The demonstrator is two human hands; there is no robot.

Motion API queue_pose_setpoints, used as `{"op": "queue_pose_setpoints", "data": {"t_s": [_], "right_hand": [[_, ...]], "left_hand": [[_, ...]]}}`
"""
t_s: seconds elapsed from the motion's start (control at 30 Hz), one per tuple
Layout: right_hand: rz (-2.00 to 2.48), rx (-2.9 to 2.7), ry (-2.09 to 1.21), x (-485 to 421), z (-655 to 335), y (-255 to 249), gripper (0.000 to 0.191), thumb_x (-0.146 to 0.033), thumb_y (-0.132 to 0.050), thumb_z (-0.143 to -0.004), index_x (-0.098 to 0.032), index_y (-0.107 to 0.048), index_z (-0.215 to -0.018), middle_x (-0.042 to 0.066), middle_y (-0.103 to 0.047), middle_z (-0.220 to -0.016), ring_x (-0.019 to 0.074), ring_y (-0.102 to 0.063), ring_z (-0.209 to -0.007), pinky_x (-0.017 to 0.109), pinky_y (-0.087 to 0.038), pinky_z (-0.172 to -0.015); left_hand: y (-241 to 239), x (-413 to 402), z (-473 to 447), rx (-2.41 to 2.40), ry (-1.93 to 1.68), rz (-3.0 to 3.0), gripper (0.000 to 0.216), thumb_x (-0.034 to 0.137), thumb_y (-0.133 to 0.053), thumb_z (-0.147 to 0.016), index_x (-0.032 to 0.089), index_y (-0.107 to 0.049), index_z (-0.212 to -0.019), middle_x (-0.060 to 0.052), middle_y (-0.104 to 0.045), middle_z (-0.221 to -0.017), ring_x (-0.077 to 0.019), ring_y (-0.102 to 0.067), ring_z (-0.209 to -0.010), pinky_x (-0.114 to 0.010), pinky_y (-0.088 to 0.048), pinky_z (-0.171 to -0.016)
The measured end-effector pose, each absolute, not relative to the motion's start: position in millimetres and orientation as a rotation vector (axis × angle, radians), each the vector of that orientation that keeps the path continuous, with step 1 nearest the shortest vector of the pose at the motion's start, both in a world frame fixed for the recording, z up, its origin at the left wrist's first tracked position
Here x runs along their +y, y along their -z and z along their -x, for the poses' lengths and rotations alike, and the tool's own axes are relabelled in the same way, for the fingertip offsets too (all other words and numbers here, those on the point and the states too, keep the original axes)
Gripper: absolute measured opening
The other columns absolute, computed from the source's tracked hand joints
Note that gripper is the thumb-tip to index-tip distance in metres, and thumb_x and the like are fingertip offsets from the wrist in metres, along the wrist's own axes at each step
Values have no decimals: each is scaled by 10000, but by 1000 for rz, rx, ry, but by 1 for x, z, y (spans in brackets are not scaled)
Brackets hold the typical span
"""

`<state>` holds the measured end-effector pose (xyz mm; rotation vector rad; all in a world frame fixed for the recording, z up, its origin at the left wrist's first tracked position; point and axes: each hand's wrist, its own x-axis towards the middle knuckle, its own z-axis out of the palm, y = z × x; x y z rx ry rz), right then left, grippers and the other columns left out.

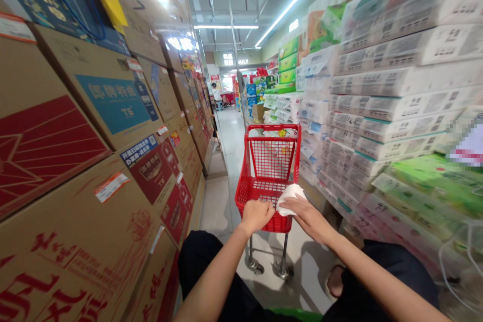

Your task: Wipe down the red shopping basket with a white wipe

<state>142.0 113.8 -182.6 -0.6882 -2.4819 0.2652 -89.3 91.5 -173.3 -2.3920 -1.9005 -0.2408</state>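
A red plastic shopping cart (267,186) on caster wheels stands in front of me, its basket wall a grid of holes. My left hand (258,215) is closed over the near rim of the basket. A white cloth (291,192), which may be a paper wipe, lies over the near right corner of the same rim. On top of it rests my right hand (305,215), fingers extended and pressing the cloth against the cart. The underside of the cloth is hidden.
Stacked cardboard boxes (109,105) line the left side beside a mirrored pillar. Tall piles of wrapped tissue packs (381,110) rise on the right, with green packs (415,181) lower down. A tiled aisle (228,136) runs ahead to a seated person (217,93).
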Motion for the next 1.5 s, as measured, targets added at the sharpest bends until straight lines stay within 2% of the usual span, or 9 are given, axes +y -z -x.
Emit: {"op": "queue_pose_setpoints", "data": {"t_s": [0.27, 0.5, 0.73, 0.83, 0.93, 1.07, 1.2, 1.33, 1.5], "right_hand": [[849, -2448, -186, 174, -172, 180, 480, -286, -329, -1000, -327, -430, -1468, 17, -509, -1466, 206, -367, -1409, 530, -217, -1193], [990, -2308, -200, 196, -173, 195, 472, -322, -311, -1002, -304, -455, -1452, 32, -501, -1472, 236, -359, -1414, 539, -288, -1165], [990, -2199, -81, 121, -154, 223, 561, -231, -343, -990, -323, -285, -1540, 21, -457, -1504, 228, -312, -1437, 537, -276, -1183], [1019, -2171, -12, 106, -149, 229, 585, -211, -355, -980, -302, -262, -1551, 39, -442, -1514, 240, -313, -1437, 552, -281, -1177], [1032, -2183, 47, 113, -157, 228, 595, -199, -362, -971, -305, -267, -1548, 46, -461, -1500, 239, -360, -1414, 554, -296, -1165], [1062, -2210, 100, 133, -180, 226, 593, -197, -366, -964, -325, -292, -1538, 27, -489, -1479, 224, -392, -1396, 539, -283, -1171], [1145, -2093, 93, 149, -195, 233, 572, -199, -347, -963, -308, -335, -1525, 46, -497, -1472, 244, -394, -1394, 554, -301, -1157], [1215, -1999, 105, 154, -190, 242, 569, -210, -347, -964, -297, -334, -1526, 67, -502, -1466, 269, -395, -1392, 588, -305, -1143], [1122, -2061, 134, 139, -153, 245, 637, -155, -370, -936, -258, -261, -1555, 88, -470, -1491, 254, -384, -1399, 552, -314, -1159]], "left_hand": [[178, 90, 70, -1855, 341, 2426, 444, 361, -296, -1006, 223, -697, -875, -43, -739, -891, -195, -684, -837, -306, -462, -772], [185, 96, 64, -1672, 426, 2545, 463, 605, -375, -965, 239, -658, -979, -51, -728, -975, -204, -678, -895, -276, -467, -746], [189, 114, 54, -1749, 370, 2499, 408, 566, -426, -963, 209, -615, -1010, -77, -706, -989, -230, -674, -916, -312, -486, -758], [188, 117, 42, -1782, 367, 2481, 326, 490, -477, -965, 213, -557, -1117, -72, -682, -1062, -240, -661, -964, -328, -494, -765], [186, 117, 35, -1746, 425, 2529, 369, 506, -469, -961, 233, -500, -1207, -64, -639, -1143, -232, -638, -1013, -327, -496, -769], [177, 122, 50, -1577, 447, 2593, 414, 543, -567, -897, 248, -547, -1186, -56, -618, -1168, -226, -603, -1057, -369, -456, -933], [167, 133, 83, -1462, 376, 2594, 456, 611, -651, -809, 225, -655, -1053, -54, -642, -1094, -230, -565, -1103, -441, -230, -1164], [172, 138, 92, -1349, 350, 2634, 410, 609, -578, -867, 220, -689, -927, -39, -650, -973, -207, -566, -1053, -447, -153, -1196], [189, 137, 65, -1387, 449, 2530, 415, 582, -570, -883, 213, -613, -1066, -61, -639, -1058, -226, -548, -1045, -494, -165, -1184]]}}
